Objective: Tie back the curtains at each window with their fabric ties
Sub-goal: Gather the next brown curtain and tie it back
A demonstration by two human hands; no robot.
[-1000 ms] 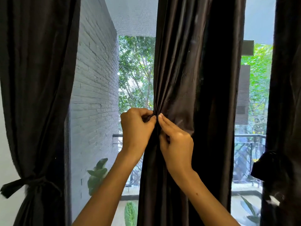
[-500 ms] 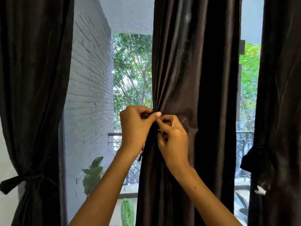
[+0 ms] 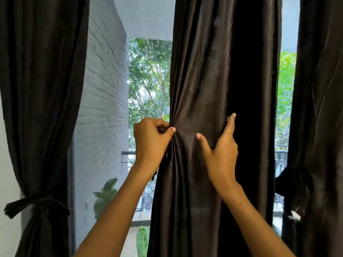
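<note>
The right hand (image 3: 220,151) has left the pinch and slid, fingers spread, across the middle curtain (image 3: 200,80) toward its right edge; the left hand (image 3: 151,140) still pinches the left edge — gathering, no tie yet.

Floor (image 3: 143,224) seen thru window, blurry; prob. green plant (image 3: 142,242) on it.

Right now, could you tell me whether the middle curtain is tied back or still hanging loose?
Loose. The middle curtain hangs straight with no tie around it; the left hand only pinches its edge.
</note>
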